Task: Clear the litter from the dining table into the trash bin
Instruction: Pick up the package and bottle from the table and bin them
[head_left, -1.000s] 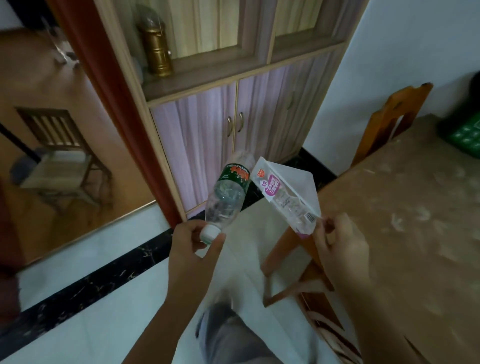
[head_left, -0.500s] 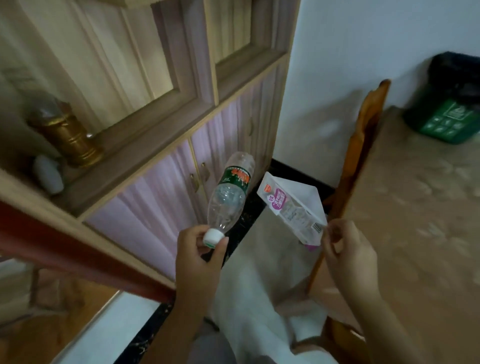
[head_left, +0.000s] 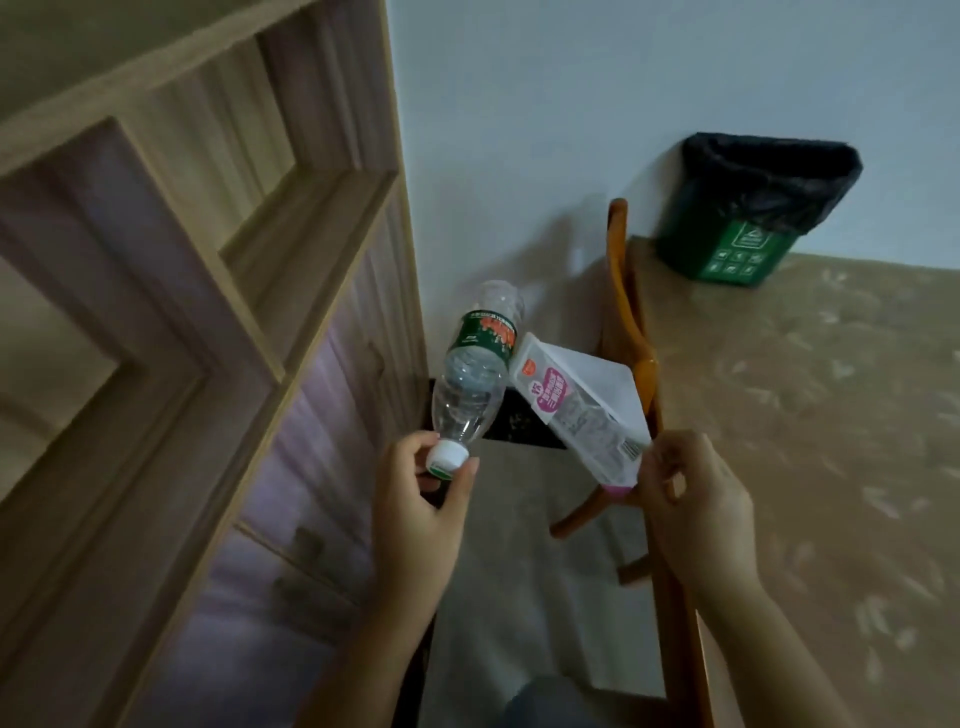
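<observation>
My left hand is closed around the white cap end of a clear plastic bottle, which points up and away from the hand, its bottom higher than the cap. My right hand pinches the lower corner of a white and pink wrapper between thumb and fingers; the wrapper stands up from the hand and leans to the left, so its top corner is just beside the bottle's green label, perhaps touching it (I cannot tell for sure).

Beyond the right hand, further forward and a little to the right, the green trash bin with a black liner stands on the far corner of the dining table, against the wall. Between my hands and the bin is the curved back of a wooden chair. To the left of the left hand is a wooden cabinet.

I judge that both pieces of litter are in hand and the step now is to carry them to the bin. To do it well, I would bring both hands forward and right, over the chair back, and release only when each thing is above the liner's opening. The bottle is light and held by its cap only, so it can swing; I would move it slowly. The wrapper is thin and may drift, so I would let it go low inside the rim.
</observation>
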